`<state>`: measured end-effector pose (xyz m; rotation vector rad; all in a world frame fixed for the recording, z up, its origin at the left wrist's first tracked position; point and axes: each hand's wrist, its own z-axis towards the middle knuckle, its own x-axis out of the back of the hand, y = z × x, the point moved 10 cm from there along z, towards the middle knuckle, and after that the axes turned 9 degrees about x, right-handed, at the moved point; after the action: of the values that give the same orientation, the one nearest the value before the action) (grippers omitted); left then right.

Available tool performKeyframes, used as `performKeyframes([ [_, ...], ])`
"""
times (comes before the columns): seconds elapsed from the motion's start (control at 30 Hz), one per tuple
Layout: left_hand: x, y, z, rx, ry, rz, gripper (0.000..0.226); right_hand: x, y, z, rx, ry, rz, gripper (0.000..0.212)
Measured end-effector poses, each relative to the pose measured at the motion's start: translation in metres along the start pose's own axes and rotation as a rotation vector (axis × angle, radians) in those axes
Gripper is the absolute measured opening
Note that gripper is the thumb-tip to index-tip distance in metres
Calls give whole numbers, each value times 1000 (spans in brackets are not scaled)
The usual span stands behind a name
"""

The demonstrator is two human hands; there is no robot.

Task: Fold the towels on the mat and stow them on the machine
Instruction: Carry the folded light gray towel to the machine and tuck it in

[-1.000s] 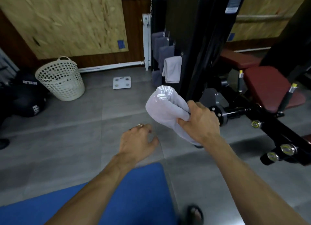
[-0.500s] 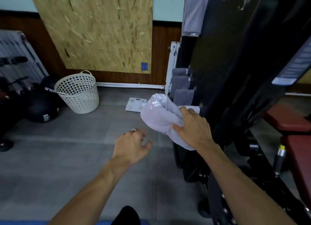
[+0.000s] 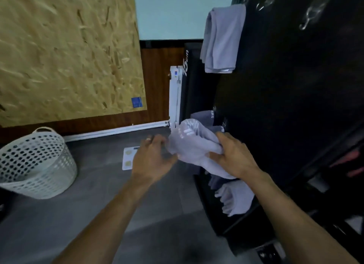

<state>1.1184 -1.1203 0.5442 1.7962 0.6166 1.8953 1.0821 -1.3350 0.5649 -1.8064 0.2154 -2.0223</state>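
My right hand (image 3: pixel 233 158) grips a folded light grey towel (image 3: pixel 192 145) and holds it up against the side of the black machine (image 3: pixel 285 106). Just left of the towel is my left hand (image 3: pixel 152 158), fingers loosely spread, its fingertips at the towel's edge. Several folded grey towels are stowed on the machine: one hangs high up (image 3: pixel 222 39), darker ones sit behind the held towel (image 3: pixel 202 116), and a light one sits lower down (image 3: pixel 235 199). The mat is out of view.
A white perforated laundry basket (image 3: pixel 35 163) stands on the grey floor at the left. A white bathroom scale (image 3: pixel 128 158) lies on the floor behind my left hand. A chipboard panel (image 3: pixel 65 52) and a white radiator (image 3: pixel 175 98) line the back wall.
I have moved closer to the machine and my view has risen. My right hand has carried the towel up to the machine's side. My left hand has come up beside it.
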Motion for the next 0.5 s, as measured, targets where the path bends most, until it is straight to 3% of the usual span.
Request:
performKeyframes([
  [0.07, 4, 11, 40, -49, -106, -174, 74, 7, -3, 26, 28, -16, 87, 26],
  [0.13, -4, 34, 69, -129, -343, -422, 79, 11, 4, 50, 18, -35, 173, 27],
  [0.2, -13, 52, 93, -220, -464, -493, 63, 15, 16, 73, -23, -35, 239, 28],
  [0.33, -19, 78, 135, -314, -452, -475, 38, 42, 32, 107, -86, 140, 372, 59],
  [0.5, -30, 114, 157, -359, -517, -497, 35, 53, 21, 149, 2, 141, 633, 12],
])
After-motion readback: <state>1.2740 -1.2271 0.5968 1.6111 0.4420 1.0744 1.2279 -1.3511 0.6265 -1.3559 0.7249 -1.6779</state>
